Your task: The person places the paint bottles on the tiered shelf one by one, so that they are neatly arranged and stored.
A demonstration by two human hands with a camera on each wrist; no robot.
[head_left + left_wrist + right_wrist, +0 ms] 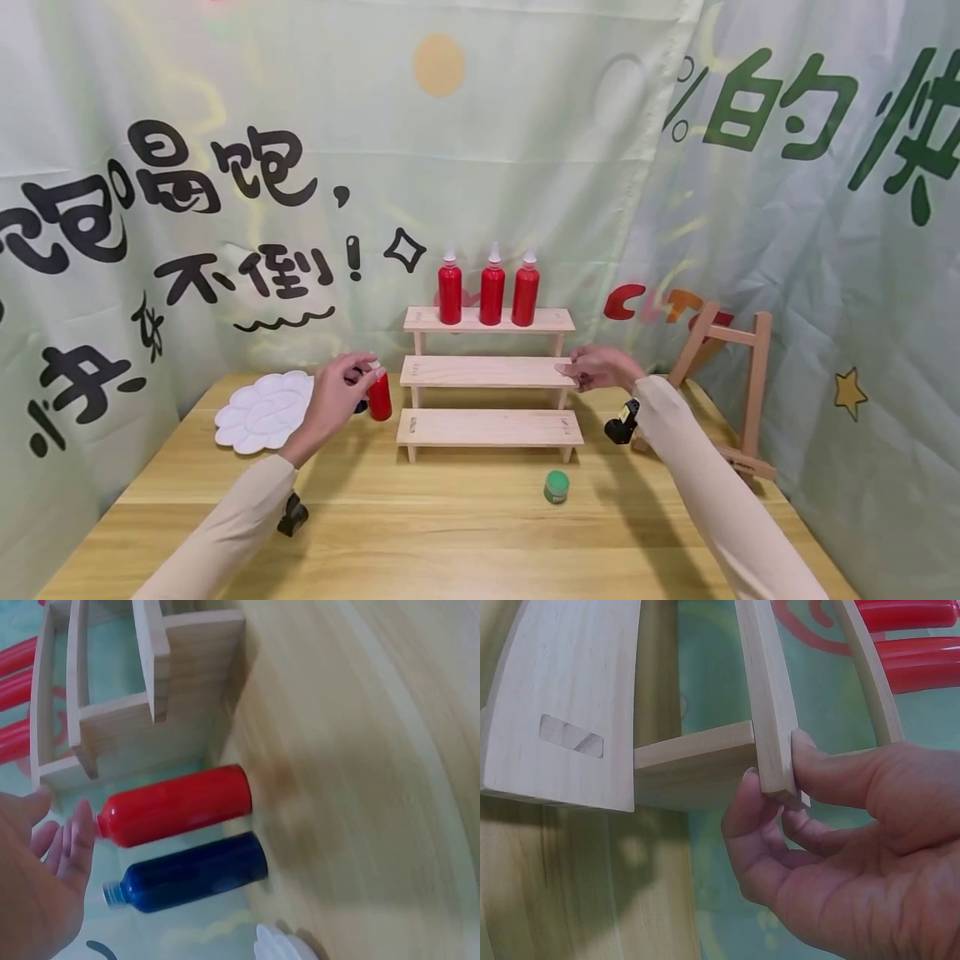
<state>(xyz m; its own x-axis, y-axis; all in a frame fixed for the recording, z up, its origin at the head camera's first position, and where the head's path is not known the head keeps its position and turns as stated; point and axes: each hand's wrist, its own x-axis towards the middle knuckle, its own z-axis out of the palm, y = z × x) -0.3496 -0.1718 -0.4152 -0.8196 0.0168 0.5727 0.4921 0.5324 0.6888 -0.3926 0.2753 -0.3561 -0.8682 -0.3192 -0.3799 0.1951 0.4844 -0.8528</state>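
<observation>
**One Red Bottle (pixel 180 806), One Wooden Stand (pixel 487 427): Slick at Left, Sure at Right**

Loosely bent at the neck of the red bottle, with a gap between thumb and fingertips: the left hand (pixel 339 390). Impossible to tell from these views whether touching. Pinching the right end of the middle shelf (pixel 483 372) between thumb and fingers: the right hand (pixel 603 368).

Upright just beside the stand's left end, apparently on the desk (pixel 375 525): the red bottle, glossy and straight-sided. Probably plastic, firm with slight give, hard to break; likely light to moderate in weight, depending on the fill. Liable to slip under dry fingertips. Best taken around the body just below the shoulder, thumb opposite fingers; less safely by the narrow top, for fear of swinging.

In bare pale wood, the stand: likely light, stiff, easy to grip by the shelf ends, as at right. Best handled without tugging, given three tall red bottles (pixel 491 296) on the top shelf (pixel 555 319), apt to topple at a jolt.

Farther out: a blue bottle (pixel 199 874) just beside the red one, a white scalloped palette (pixel 262 408), a green-lidded jar (pixel 557 487) in front of the stand, a wooden easel (pixel 752 383) at right, and behind everything a printed cloth backdrop (pixel 525 167).
</observation>
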